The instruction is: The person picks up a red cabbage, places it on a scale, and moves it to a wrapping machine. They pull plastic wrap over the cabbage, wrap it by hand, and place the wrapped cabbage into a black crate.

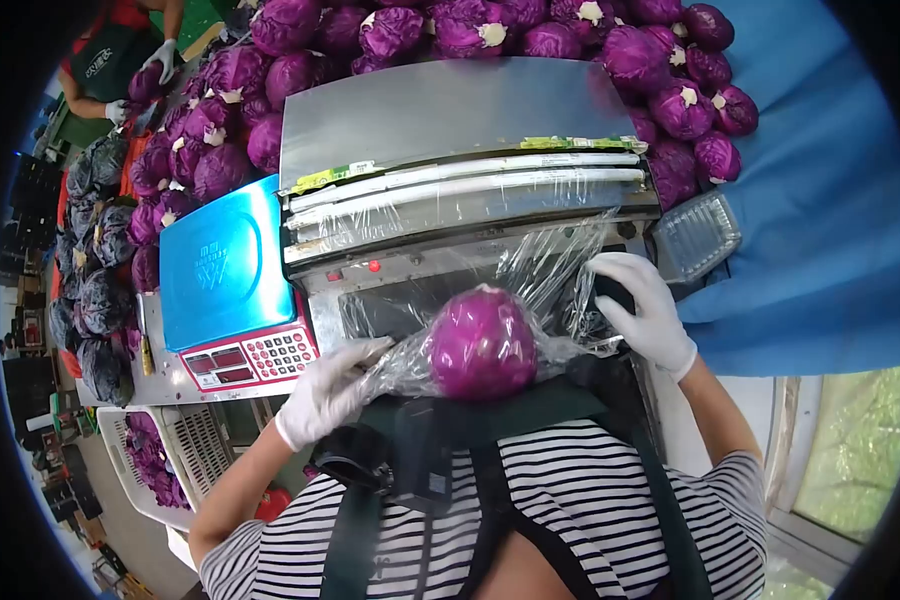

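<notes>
A purple cabbage [483, 345] sits right in front of my body, at the near edge of the wrapping machine [430, 270]. Clear plastic film [560, 275] lies around it and stretches out to both sides. My left hand [332, 392], in a white glove, has its fingers closed on the film's left end, beside the cabbage. To the right, my gloved right hand [645, 312] is beside the bunched film, its thumb and fingers apart over a dark gap. Whether those fingertips touch the film is hard to make out.
A blue-topped scale [220, 265] stands left of the machine. Many cabbages [390, 33] are heaped behind and at the left. A clear plastic tray [698, 237] lies at right, and a white crate [205, 445] holds purple leaves below left. Another person's gloved hand [162, 60] works at top left.
</notes>
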### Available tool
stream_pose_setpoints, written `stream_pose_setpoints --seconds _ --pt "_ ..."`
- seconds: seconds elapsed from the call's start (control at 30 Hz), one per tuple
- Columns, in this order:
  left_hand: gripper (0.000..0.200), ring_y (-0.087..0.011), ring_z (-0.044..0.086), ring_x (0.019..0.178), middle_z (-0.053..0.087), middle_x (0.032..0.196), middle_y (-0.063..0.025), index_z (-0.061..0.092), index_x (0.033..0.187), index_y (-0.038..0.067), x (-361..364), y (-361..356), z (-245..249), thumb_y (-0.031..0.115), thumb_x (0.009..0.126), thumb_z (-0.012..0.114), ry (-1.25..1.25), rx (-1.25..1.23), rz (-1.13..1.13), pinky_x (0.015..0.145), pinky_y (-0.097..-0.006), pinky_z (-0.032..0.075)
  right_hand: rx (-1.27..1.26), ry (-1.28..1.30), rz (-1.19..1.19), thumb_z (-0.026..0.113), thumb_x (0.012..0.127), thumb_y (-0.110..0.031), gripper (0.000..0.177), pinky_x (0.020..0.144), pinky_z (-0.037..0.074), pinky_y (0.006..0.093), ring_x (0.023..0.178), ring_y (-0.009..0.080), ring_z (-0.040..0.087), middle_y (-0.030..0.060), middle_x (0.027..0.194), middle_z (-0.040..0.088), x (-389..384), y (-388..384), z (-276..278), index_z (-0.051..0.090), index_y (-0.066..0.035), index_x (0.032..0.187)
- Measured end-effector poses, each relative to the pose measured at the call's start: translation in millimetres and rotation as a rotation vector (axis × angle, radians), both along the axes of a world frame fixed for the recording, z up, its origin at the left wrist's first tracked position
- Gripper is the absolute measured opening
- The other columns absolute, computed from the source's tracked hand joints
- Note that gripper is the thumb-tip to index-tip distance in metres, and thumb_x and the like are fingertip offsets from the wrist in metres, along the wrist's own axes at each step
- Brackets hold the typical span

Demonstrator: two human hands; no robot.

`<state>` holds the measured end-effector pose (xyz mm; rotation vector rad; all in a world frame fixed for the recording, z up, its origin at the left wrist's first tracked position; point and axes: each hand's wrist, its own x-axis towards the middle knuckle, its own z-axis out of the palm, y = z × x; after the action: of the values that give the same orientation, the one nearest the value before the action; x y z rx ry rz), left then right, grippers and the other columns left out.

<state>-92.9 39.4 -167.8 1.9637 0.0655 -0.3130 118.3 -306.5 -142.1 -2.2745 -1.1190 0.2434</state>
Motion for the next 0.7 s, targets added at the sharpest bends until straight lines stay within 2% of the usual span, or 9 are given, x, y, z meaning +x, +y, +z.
stream_pose_setpoints --seconds 0.07,0.13,0.3,0.4,0.5,0.53,0.57,0.63,0.7 --pt "0.066 -0.04 0.044 0.122 0.044 0.134 -0.0198 0.053 0.125 0.008 -5 1 3 0.014 0.062 0.074 -0.377 0.696 -0.193 0.102 -0.0479 0.036 -0.073 -0.156 0.065 0.064 0.065 -0.007 0.065 0.106 0.03 0.046 0.127 0.0385 0.038 0.0207 0.134 0.041 -11 -20 -9 0.046 -0.003 0.128" --pt "0.065 -0.0398 0.041 0.125 0.041 0.136 -0.02 0.053 0.125 0.009 2 -9 -20 0.014 0.064 0.074 -0.44 0.707 -0.09 0.103 -0.0493 0.034 -0.205 -0.244 0.198 0.067 0.052 -0.002 0.087 0.11 0.022 0.0527 0.133 0.0423 0.027 0.0222 0.141 0.03 -24 -28 -38 0.04 -0.006 0.134" --pt "0.013 -0.0333 0.055 0.111 0.064 0.102 -0.0083 0.063 0.085 0.008 26 -30 -35 0.014 0.075 0.069 -0.723 0.403 0.118 0.098 -0.0485 0.037 -0.105 -0.307 0.193 0.063 0.074 -0.014 0.024 0.111 0.021 0.0492 0.126 0.0312 0.043 0.0077 0.118 0.058 -36 -20 -82 0.064 -0.009 0.097" --pt "0.017 -0.0278 0.059 0.095 0.063 0.089 -0.0089 0.057 0.075 0.007 21 -38 -8 0.017 0.089 0.056 -0.565 0.004 0.214 0.099 -0.0446 0.037 0.519 0.398 -0.252 0.06 0.087 -0.021 0.017 0.113 0.018 0.0471 0.101 0.0223 0.062 0.0087 0.092 0.068 -52 -12 -69 0.064 -0.005 0.084" --pt "0.029 -0.0189 0.053 0.075 0.057 0.076 -0.0065 0.053 0.073 0.008 3 -40 6 0.03 0.09 0.055 -0.266 -0.607 0.526 0.088 -0.0373 0.041 0.657 0.743 -0.589 0.054 0.093 -0.024 0.025 0.079 0.048 0.0353 0.063 0.0126 0.054 0.003 0.072 0.057 -64 -2 -36 0.056 -0.004 0.08" --pt "0.032 -0.0143 0.047 0.067 0.05 0.07 -0.0022 0.052 0.077 0.009 1 -41 3 0.038 0.09 0.055 -0.218 -0.81 0.575 0.068 -0.0306 0.041 0.873 0.924 -0.342 0.051 0.096 -0.027 0.026 0.055 0.041 0.023 0.055 0.0102 0.044 -0.0016 0.062 0.043 -62 5 -27 0.051 -0.007 0.079" --pt "0.032 -0.0143 0.047 0.067 0.05 0.07 -0.0022 0.052 0.077 0.009 0 -47 8 0.038 0.09 0.055 -0.214 -0.8 0.582 0.068 -0.0306 0.041 0.876 0.936 -0.338 0.051 0.096 -0.027 0.026 0.055 0.041 0.023 0.055 0.0102 0.044 -0.0016 0.062 0.043 -62 3 -31 0.051 -0.007 0.079" --pt "0.032 -0.011 0.041 0.06 0.042 0.066 0.0013 0.05 0.079 0.01 5 -62 21 0.04 0.091 0.053 0.114 -1.024 1.017 0.053 -0.0255 0.032 1.033 1.614 -0.266 0.05 0.096 -0.029 0.025 0.051 0.035 0.0211 0.052 0.0088 0.04 -0.004 0.06 0.037 -56 0 -40 0.05 -0.009 0.081" --pt "0.026 -0.0071 0.04 0.052 0.045 0.064 0.0031 0.053 0.078 0.011 20 -61 23 0.033 0.091 0.06 0.167 -0.77 1.16 0.045 -0.0232 0.029 1.111 1.487 -0.492 0.055 0.094 -0.027 0.026 0.048 0.03 0.0216 0.051 0.0076 0.038 -0.0045 0.061 0.038 -64 9 -40 0.051 -0.008 0.076"
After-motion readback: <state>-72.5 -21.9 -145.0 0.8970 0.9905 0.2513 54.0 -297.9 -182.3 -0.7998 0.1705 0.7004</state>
